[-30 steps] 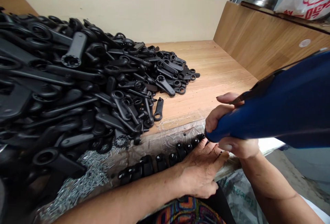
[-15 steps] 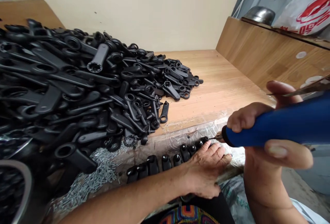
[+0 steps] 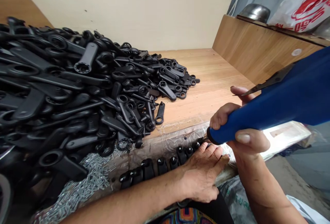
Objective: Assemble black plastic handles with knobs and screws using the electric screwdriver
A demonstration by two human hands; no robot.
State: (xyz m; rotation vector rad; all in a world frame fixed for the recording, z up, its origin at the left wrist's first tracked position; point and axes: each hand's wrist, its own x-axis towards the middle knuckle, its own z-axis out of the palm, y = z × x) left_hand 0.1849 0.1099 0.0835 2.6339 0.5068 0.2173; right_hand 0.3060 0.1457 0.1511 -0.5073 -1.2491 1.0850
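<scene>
My right hand is wrapped round a blue electric screwdriver, which tilts down to the left. Its tip meets the far right end of a row of black crank handles standing at the table's near edge. A shiny screw head shows on top of several of them. Low over the right part of that row lies my left hand, fingers pressed together against the end handle beside the screwdriver tip. The palm hides most of the handle under it. A dark pointed metal strip runs along the screwdriver's upper side.
A big heap of black crank handles covers the table's left side. Loose silver screws lie in front of it. A round container rim shows at lower left. A metal bowl and plastic bag sit on the right ledge.
The screwdriver in my right hand has moved left and down, its tip now at the end handle. My left hand keeps its place on the row. The view has shifted slightly right.
</scene>
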